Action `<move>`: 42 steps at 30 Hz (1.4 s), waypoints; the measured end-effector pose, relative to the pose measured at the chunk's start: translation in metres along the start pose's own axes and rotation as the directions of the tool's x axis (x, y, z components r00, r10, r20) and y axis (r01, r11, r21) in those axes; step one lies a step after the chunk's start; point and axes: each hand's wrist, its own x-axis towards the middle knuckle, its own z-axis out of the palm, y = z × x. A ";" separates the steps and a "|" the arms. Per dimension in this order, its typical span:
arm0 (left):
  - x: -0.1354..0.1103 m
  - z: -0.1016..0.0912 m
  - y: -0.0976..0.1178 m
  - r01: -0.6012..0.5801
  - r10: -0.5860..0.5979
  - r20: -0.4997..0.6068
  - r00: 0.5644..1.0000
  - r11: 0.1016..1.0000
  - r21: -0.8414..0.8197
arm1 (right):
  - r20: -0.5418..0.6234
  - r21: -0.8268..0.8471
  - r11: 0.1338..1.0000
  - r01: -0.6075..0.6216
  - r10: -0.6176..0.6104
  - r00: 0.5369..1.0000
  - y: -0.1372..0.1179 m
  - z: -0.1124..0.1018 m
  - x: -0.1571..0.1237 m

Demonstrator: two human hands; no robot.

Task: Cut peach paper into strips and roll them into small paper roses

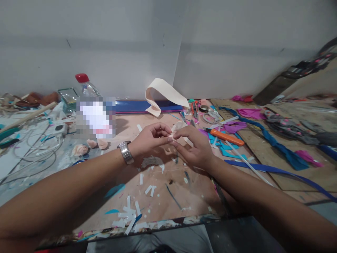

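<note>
Above the middle of the table, my left hand (150,140) and my right hand (195,147) meet, fingertips nearly touching. Both pinch a small cream strip (180,125), its near end gathered between the fingers and its far part curving up behind them. Whether it is paper or cloth I cannot tell, and the fingers hide much of it. Behind the hands, a wider cream strip (168,89) stands in a loop against the wall. To the left lie several small peach rolled rosebuds (80,150).
A bottle with a red cap (82,78) stands at the back left, beside a white cable (34,154). At right are an orange utility knife (226,137), a roll of tape (212,117) and blue strips (279,147). Paper scraps (127,214) litter the front edge.
</note>
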 end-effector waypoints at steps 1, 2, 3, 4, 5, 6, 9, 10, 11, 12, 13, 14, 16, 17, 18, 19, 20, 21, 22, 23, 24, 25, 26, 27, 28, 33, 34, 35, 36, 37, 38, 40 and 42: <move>0.000 0.000 0.000 0.001 -0.001 0.011 1.000 1.000 0.001 | 0.000 0.001 1.000 0.009 -0.009 1.000 0.000 0.000 0.000; 0.000 0.000 -0.001 0.007 -0.007 0.027 1.000 1.000 0.002 | -0.002 0.000 1.000 0.018 -0.018 1.000 0.000 0.000 0.001; 0.000 0.000 -0.001 0.014 -0.014 0.044 0.999 1.000 0.005 | -0.004 -0.002 1.000 0.025 -0.025 1.000 0.000 -0.001 0.001; -0.001 0.000 -0.001 0.020 -0.020 0.058 0.998 1.000 0.008 | -0.003 -0.004 1.000 0.029 -0.029 1.000 0.000 -0.001 0.002; -0.001 0.000 -0.001 0.021 -0.022 0.067 0.998 1.000 0.015 | 0.000 -0.005 1.000 0.031 -0.031 1.000 0.000 -0.001 0.002; -0.001 0.000 -0.002 0.020 -0.021 0.070 0.997 0.999 0.026 | 0.005 -0.005 1.000 0.029 -0.029 1.000 0.001 -0.001 0.002; -0.002 0.000 -0.003 0.005 -0.008 0.061 0.998 0.998 0.059 | 0.009 -0.005 1.000 0.018 -0.018 1.000 0.001 -0.001 0.001; -0.002 0.000 -0.003 0.002 -0.006 0.062 0.998 0.998 0.069 | 0.000 -0.011 1.000 0.007 -0.007 1.000 0.002 -0.001 0.001; -0.002 0.000 -0.004 -0.001 -0.004 0.065 0.998 0.997 0.078 | -0.011 -0.019 1.000 -0.009 0.008 1.000 0.002 -0.001 0.000; -0.002 0.000 -0.004 -0.004 -0.002 0.067 0.998 0.996 0.085 | -0.022 -0.025 0.999 -0.021 0.020 1.000 0.003 0.000 0.000; -0.002 0.000 -0.004 -0.007 0.000 0.071 0.998 0.996 0.093 | -0.032 -0.031 0.999 -0.027 0.026 0.999 0.004 0.000 0.000; -0.002 0.000 -0.004 -0.007 0.000 0.072 0.997 0.995 0.101 | -0.040 -0.035 0.999 -0.025 0.024 0.999 0.004 0.000 0.000; -0.001 0.000 -0.004 -0.005 -0.003 0.074 0.997 0.994 0.108 | -0.042 -0.038 0.999 -0.001 0.000 0.999 0.005 0.000 0.001; -0.001 0.000 -0.004 -0.003 -0.005 0.075 0.997 0.994 0.112 | -0.039 -0.038 0.999 0.012 -0.014 0.999 0.005 0.000 0.001; -0.001 0.000 -0.004 -0.003 -0.006 0.074 0.997 0.993 0.118 | -0.032 -0.036 0.999 0.019 -0.020 0.999 0.005 0.000 0.001; -0.001 0.000 -0.004 -0.005 -0.004 0.074 0.997 0.992 0.127 | -0.021 -0.030 0.999 0.019 -0.019 1.000 0.005 -0.001 0.002; -0.002 0.000 -0.005 -0.007 -0.003 0.073 0.997 0.991 0.136 | -0.008 -0.018 1.000 0.016 -0.016 1.000 0.004 -0.001 0.002; -0.002 0.000 -0.005 -0.010 -0.001 0.073 0.997 0.990 0.143 | 0.002 -0.006 1.000 0.012 -0.012 1.000 0.004 -0.001 0.002; -0.002 0.000 -0.005 -0.013 0.002 0.074 0.997 0.989 0.149 | 0.010 0.006 1.000 0.009 -0.009 1.000 0.003 -0.001 0.002; -0.003 0.000 -0.005 -0.019 0.007 0.077 0.997 0.987 0.157 | 0.014 0.015 1.000 0.006 -0.006 1.000 0.003 -0.001 0.002; -0.003 0.000 -0.004 -0.029 0.014 0.086 0.996 0.984 0.175 | 0.015 0.019 1.000 0.006 -0.007 1.000 0.003 -0.001 0.002; -0.004 0.000 -0.003 -0.046 0.026 0.096 0.995 0.977 0.207 | 0.014 0.019 1.000 0.010 -0.010 1.000 0.003 -0.001 0.002; -0.004 -0.001 -0.002 -0.069 0.044 0.105 0.993 0.965 0.253 | 0.011 0.016 1.000 0.017 -0.017 1.000 0.003 -0.001 0.002; -0.005 -0.001 0.000 -0.097 0.064 0.114 0.991 0.948 0.303 | 0.011 0.012 1.000 0.025 -0.025 1.000 0.003 -0.001 0.003; -0.006 -0.001 0.001 -0.123 0.085 0.123 0.989 0.928 0.350 | 0.015 0.008 0.999 0.033 -0.034 0.999 0.004 -0.002 0.003; -0.007 -0.002 0.004 -0.149 0.096 0.149 0.984 0.907 0.393 | 0.042 0.011 0.999 0.049 -0.050 0.998 0.005 -0.002 0.003; -0.007 -0.001 0.004 -0.139 0.086 0.151 0.985 0.914 0.381 | 0.047 0.017 0.998 0.055 -0.056 0.997 0.005 -0.002 0.003; -0.007 -0.001 0.004 -0.131 0.080 0.149 0.986 0.919 0.372 | 0.053 0.024 0.998 0.060 -0.061 0.997 0.006 -0.002 0.002; -0.007 -0.001 0.004 -0.125 0.076 0.145 0.986 0.921 0.369 | 0.059 0.030 0.998 0.062 -0.064 0.996 0.006 -0.002 0.002; -0.007 0.000 0.004 -0.122 0.075 0.138 0.988 0.920 0.371 | 0.061 0.034 0.997 0.063 -0.065 0.996 0.007 -0.001 0.001; -0.007 0.000 0.003 -0.118 0.073 0.130 0.989 0.918 0.378 | 0.061 0.036 0.997 0.062 -0.064 0.996 0.008 -0.001 0.001; -0.007 0.001 0.003 -0.112 0.072 0.115 0.991 0.915 0.387 | 0.055 0.035 0.997 0.064 -0.066 0.996 0.009 0.000 0.000; -0.007 0.002 0.002 -0.111 0.074 0.108 0.991 0.915 0.387 | 0.042 0.024 0.998 0.064 -0.065 0.997 0.010 0.001 0.000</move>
